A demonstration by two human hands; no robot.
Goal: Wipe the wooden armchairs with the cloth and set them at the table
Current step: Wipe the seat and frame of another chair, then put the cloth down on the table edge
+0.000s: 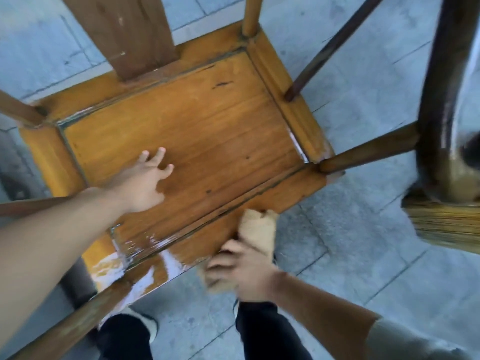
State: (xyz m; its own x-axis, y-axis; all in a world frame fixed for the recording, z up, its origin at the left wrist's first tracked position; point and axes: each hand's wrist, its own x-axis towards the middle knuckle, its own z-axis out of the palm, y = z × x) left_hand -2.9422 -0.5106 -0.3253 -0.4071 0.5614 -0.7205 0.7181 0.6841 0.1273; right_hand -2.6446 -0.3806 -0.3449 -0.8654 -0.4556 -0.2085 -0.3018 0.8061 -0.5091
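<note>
Wood, honey-orange and varnished: the wooden armchair (197, 131) seen from above, rectangular seat panel set in a thicker frame, dark grooves along the joints, a few dark nicks near the seat's far edge. It stands on the grey paved stone floor (350, 255), filling the middle of the view.

Left to right:
- Left hand (145, 183) lies flat on the seat panel near its left edge, fingers spread wide and straight, holding nothing.
- Seat's near-left corner is glossy with wet streaks; the round armrest rail running down toward the near-left is also shiny and mottled.
- Dark brown flat back splat (122, 35) rises from the seat's far edge, matte, with a few pale scuffs.
- Right hand (244, 274) at the seat's near edge, fingers curled round a tan crumpled cloth (257, 229); the cloth touches the front rail of the frame. Hand and cloth are motion-blurred.
- Round turned spindles come off the seat's right edge and near-right corner, lighter at the base, darker further out.
- Dark curved glossy wooden arm rail (441, 87) at the far right, blurred, close to the camera.
- Yellow straw broom head (446, 224) below that rail, coarse bristles, over the floor.

Black trouser legs and pale shoes show below the seat's near edge.
</note>
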